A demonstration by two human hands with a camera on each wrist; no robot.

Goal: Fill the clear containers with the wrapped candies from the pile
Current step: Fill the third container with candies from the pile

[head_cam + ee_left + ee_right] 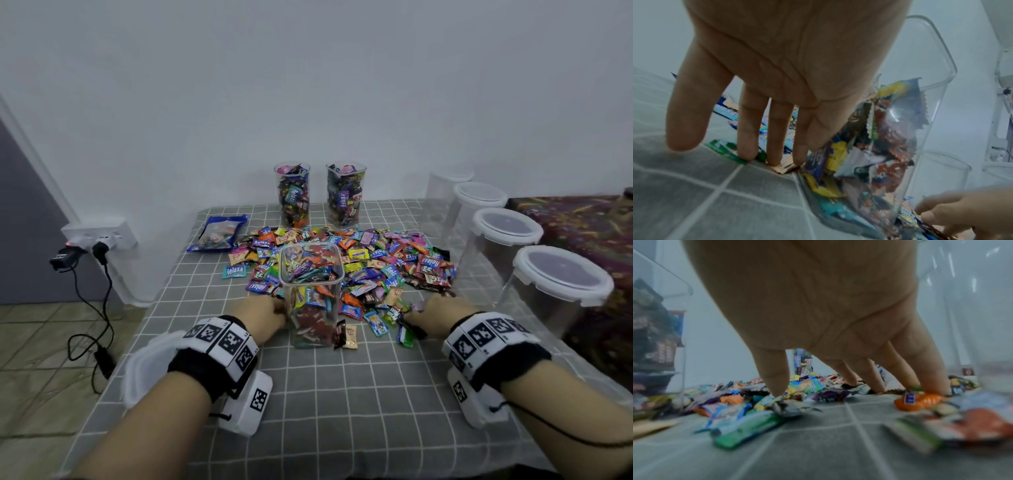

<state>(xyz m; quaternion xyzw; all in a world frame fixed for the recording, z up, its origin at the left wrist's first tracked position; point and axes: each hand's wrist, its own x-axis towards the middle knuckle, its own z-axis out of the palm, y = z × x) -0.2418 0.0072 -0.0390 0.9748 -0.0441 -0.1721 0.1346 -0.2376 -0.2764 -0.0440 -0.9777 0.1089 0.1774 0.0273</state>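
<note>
A clear square container (311,294), partly filled with wrapped candies, stands on the grey checked cloth (342,394) at the near edge of the candy pile (376,260). My left hand (270,308) is down beside the container's left wall (900,129). In the left wrist view the left hand (748,146) has straight fingers whose tips touch loose candies on the cloth. My right hand (431,308) is at the pile's near right edge. In the right wrist view the right hand (828,386) has spread fingers pressing on candies, one of them an orange candy (918,400). Neither hand holds anything.
Two full clear containers (293,195) (344,195) stand at the back by the wall. Several empty lidded containers (561,274) line the table's right side. A blue candy bag (219,233) lies back left. A wall socket with plugs (96,240) sits left of the table.
</note>
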